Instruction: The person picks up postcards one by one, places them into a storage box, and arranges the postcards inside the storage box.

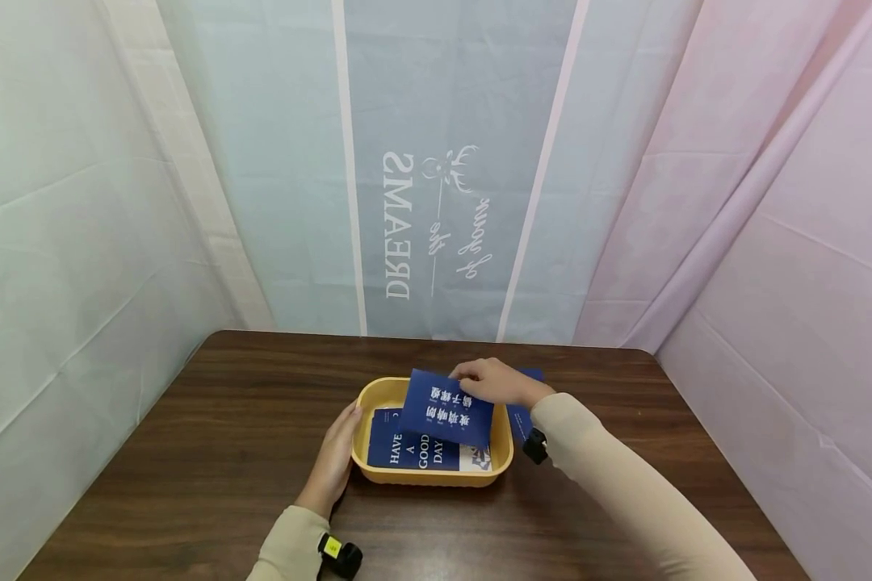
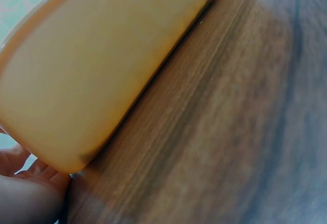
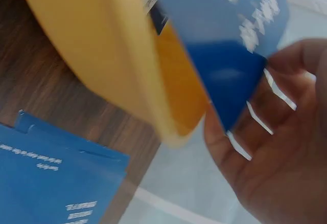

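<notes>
A yellow plastic basin (image 1: pixel 436 478) stands on the table, and blue printed cards lie inside it, one lettered "HAVE A GOOD DAY" (image 1: pixel 385 440). My left hand (image 1: pixel 337 452) rests against the basin's left end; in the left wrist view its fingers (image 2: pixel 43 175) touch the basin's corner. Over the basin's right part, my right hand (image 1: pixel 496 381) pinches a blue card with white characters (image 1: pixel 446 407) by its edge. That card is tilted and partly covers the cards beneath. The right wrist view shows the card between thumb and fingers (image 3: pixel 219 142).
More blue cards (image 3: pixel 56 173) lie on the dark wooden table (image 1: pixel 225 420) just right of the basin, partly hidden by the right arm in the head view. Fabric curtains (image 1: pixel 436 81) hang behind the table and at both sides.
</notes>
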A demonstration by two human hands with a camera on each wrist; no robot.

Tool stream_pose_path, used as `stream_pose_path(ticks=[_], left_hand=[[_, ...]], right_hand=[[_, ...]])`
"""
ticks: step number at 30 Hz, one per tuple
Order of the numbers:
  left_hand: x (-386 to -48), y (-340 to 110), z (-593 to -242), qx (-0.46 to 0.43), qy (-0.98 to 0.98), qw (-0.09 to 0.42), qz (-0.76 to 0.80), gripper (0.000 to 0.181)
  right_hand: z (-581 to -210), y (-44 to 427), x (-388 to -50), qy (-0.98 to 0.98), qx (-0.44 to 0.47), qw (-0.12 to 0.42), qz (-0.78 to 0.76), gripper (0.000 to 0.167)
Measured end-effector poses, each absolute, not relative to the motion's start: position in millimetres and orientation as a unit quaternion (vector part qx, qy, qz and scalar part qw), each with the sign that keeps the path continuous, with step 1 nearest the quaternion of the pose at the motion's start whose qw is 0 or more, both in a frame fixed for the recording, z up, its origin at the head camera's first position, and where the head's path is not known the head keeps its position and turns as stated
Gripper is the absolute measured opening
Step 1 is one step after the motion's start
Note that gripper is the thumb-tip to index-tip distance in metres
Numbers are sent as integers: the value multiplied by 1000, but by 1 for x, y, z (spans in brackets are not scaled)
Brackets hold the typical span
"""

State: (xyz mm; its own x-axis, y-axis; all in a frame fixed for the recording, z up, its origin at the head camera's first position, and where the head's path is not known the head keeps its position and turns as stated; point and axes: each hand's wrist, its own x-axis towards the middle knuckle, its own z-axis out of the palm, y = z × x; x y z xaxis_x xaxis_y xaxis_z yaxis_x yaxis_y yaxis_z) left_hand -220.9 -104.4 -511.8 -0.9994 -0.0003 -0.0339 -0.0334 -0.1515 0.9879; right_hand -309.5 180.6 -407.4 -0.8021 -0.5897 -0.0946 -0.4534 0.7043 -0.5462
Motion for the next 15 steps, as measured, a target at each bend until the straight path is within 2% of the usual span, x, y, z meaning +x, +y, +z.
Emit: stream_pose_path(ticks=[7,15], left_hand=[[-220,-104,-510,-8,650,13,760,61],[-219,-104,-507,-3,649,14,761,62]], right_hand=[[-404,159,-304,911,-310,199,-185,32],[-406,141,-301,924,-297,216,-109,28]])
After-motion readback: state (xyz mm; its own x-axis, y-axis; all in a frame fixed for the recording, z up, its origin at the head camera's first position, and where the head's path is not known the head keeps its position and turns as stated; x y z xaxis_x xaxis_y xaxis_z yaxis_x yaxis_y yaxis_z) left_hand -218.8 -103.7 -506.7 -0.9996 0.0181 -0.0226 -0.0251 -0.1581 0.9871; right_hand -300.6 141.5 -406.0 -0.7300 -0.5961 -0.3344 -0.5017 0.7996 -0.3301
